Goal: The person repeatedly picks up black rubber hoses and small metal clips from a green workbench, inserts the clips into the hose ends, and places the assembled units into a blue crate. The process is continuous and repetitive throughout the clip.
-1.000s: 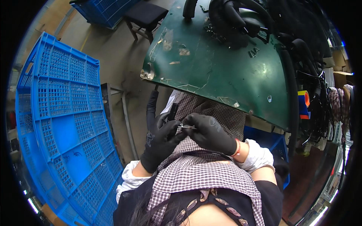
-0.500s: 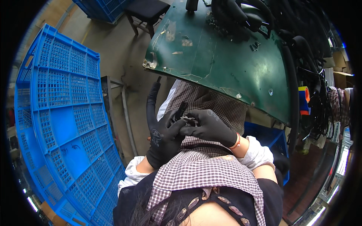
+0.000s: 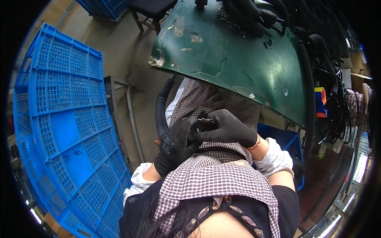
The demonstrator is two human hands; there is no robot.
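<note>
My left hand [image 3: 178, 142], in a black glove, is closed in front of my apron. A curved black padded tube [image 3: 161, 109] with a thinner dark tip runs up from behind it toward the table edge; the tube's lower part is hidden by the hand. My right hand [image 3: 228, 129], also gloved in black, is closed against the left one, thumb and fingers pinching. Between the two hands shows a small dark metal piece [image 3: 205, 120], mostly covered by the fingers, so its kind is unclear.
Ahead stands a green table [image 3: 246, 67] with worn edges, bearing a pile of black padded tubes [image 3: 246, 18] and small dark pieces [image 3: 269, 43]. A large blue crate [image 3: 65, 131] rises at my left beside a metal frame [image 3: 129, 107]. Another blue crate [image 3: 291, 146] is low at right.
My hands have drawn closer together, and the fingers now cover more of the small metal piece. The padded tube has shifted slightly to the right with the left hand.
</note>
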